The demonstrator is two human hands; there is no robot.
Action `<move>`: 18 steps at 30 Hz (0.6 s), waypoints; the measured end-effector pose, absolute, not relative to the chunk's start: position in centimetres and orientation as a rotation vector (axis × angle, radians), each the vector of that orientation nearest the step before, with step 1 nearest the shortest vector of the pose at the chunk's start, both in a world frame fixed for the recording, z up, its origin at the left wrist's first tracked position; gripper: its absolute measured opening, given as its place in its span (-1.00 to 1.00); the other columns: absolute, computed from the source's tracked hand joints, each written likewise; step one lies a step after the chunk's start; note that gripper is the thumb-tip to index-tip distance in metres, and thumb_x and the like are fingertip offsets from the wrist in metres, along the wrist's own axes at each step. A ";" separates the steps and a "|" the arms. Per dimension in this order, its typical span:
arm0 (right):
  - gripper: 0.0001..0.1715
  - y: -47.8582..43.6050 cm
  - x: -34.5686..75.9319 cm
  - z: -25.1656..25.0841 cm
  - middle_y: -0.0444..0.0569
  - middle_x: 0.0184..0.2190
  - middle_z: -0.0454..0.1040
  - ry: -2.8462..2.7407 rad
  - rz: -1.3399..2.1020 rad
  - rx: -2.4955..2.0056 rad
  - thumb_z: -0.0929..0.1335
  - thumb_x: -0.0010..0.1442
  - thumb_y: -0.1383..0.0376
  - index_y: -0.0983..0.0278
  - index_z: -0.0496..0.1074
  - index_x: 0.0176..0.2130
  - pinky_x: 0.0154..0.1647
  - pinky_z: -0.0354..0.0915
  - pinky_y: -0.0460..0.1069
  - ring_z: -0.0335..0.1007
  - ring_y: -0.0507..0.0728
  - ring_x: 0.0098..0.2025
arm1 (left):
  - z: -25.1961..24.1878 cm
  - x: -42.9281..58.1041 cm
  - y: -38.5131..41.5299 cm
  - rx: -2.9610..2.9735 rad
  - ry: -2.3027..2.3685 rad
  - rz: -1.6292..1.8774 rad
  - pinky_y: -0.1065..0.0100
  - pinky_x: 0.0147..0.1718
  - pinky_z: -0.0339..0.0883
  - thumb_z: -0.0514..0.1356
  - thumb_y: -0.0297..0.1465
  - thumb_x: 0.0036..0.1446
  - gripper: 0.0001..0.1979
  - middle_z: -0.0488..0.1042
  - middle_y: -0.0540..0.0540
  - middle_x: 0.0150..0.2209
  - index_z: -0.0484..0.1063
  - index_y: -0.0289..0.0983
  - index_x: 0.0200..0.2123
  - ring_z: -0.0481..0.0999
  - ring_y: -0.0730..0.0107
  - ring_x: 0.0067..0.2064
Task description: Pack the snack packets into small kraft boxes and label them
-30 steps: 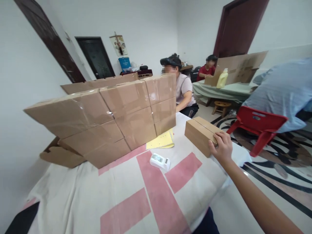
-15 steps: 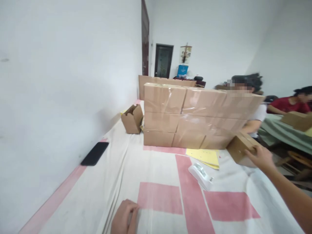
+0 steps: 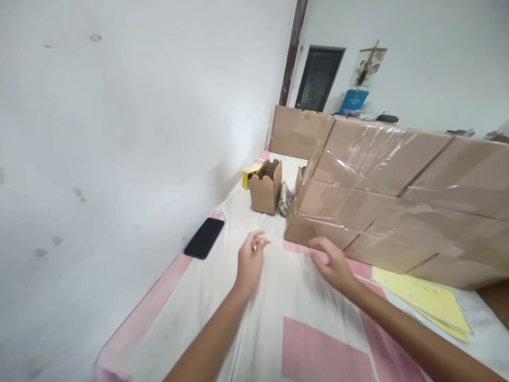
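Observation:
My left hand reaches forward over the table with its fingers apart and curved, holding nothing. To its right, my right hand is open too, thumb and fingers spread, close in front of the stack of taped cardboard boxes. Ahead of both hands stands a small open-topped cardboard box with its flaps up. Against that box's right side leans a small colourful packet, partly hidden. A yellow box shows behind it by the wall.
A black phone lies along the wall edge, left of my left hand. Yellow sheets lie in front of the stack on the right. Another cardboard box row stands farther back. The cloth has some creases.
The view has turned left. My right hand has let go of the closed cardboard box and come to the middle. My left hand has moved forward and opened.

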State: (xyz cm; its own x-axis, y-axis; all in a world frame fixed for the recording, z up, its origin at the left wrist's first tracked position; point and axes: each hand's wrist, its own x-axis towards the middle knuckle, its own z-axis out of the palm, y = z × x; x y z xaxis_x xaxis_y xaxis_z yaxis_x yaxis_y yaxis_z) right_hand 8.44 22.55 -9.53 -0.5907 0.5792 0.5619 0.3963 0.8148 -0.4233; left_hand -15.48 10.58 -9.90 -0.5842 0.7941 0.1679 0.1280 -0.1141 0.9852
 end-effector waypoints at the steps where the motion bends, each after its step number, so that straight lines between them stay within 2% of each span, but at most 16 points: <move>1: -0.71 22.4 4.4 -10.1 0.14 -0.04 0.57 -2.239 0.410 -0.658 0.32 0.28 0.26 0.25 0.46 -0.01 0.07 0.45 0.13 0.54 0.23 0.02 | -10.2 -17.1 13.3 0.981 1.697 1.769 0.26 0.01 0.40 0.06 -0.36 0.36 -0.72 0.65 -0.19 -0.06 0.42 -0.23 0.07 0.61 0.27 -0.02; 4: -0.39 24.1 -5.9 -11.4 0.23 0.20 0.44 -1.904 0.623 -0.737 0.36 0.18 0.26 0.28 0.32 0.22 0.26 0.35 0.22 0.39 0.28 0.25 | -12.5 -20.7 19.7 0.868 1.831 1.788 0.17 0.26 0.25 -0.01 -0.41 0.38 -0.59 0.45 -0.32 0.27 0.25 -0.26 0.26 0.45 0.23 0.28; 6: -0.27 26.3 -11.0 -12.5 0.27 0.28 0.35 -1.667 0.725 -0.835 0.37 0.15 0.23 0.32 0.26 0.28 0.37 0.23 0.25 0.29 0.30 0.33 | -14.5 -21.7 22.2 0.878 1.884 1.757 0.10 0.34 0.15 0.05 -0.40 0.36 -0.53 0.34 -0.31 0.36 0.22 -0.25 0.30 0.33 0.16 0.38; 9: -0.25 29.3 -15.3 -14.4 0.27 0.32 0.32 -1.379 0.778 -0.945 0.33 0.18 0.22 0.33 0.21 0.31 0.40 0.18 0.24 0.27 0.27 0.35 | -16.7 -22.5 24.2 0.939 1.928 1.701 0.07 0.37 0.14 0.17 -0.40 0.27 -0.43 0.30 -0.29 0.39 0.22 -0.23 0.33 0.32 0.07 0.39; 11: -0.27 30.5 -16.6 -15.6 0.25 0.31 0.33 -1.299 0.755 -0.970 0.30 0.19 0.24 0.31 0.22 0.31 0.40 0.17 0.23 0.27 0.25 0.35 | -17.3 -23.9 25.5 0.934 1.972 1.683 0.04 0.35 0.18 0.18 -0.43 0.24 -0.39 0.26 -0.38 0.39 0.18 -0.29 0.35 0.36 0.01 0.36; 14: -0.26 31.1 -17.2 -16.6 0.22 0.31 0.35 -1.317 0.738 -0.963 0.30 0.19 0.27 0.30 0.23 0.33 0.39 0.19 0.20 0.29 0.24 0.34 | -16.4 -28.2 28.9 0.906 2.032 1.701 -0.03 0.37 0.14 0.18 -0.45 0.24 -0.33 0.19 -0.49 0.39 0.10 -0.38 0.38 0.35 -0.07 0.36; 18: -0.23 31.3 -17.3 -17.3 0.19 0.35 0.31 -1.368 0.733 -0.990 0.30 0.21 0.29 0.27 0.20 0.38 0.42 0.15 0.22 0.25 0.25 0.38 | -13.9 -34.3 36.1 1.020 1.940 1.775 -0.04 0.37 0.13 0.35 -0.36 0.17 -0.18 0.17 -0.44 0.41 0.08 -0.32 0.41 0.29 -0.10 0.37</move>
State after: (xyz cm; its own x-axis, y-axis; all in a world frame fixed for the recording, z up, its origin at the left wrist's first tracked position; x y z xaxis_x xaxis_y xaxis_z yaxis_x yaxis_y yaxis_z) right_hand -17.27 31.32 -17.26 0.0994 0.8901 0.4449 0.1226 0.4327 -0.8931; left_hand -34.25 36.13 -13.92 -0.6938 0.6836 0.2265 0.2865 -0.0266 0.9577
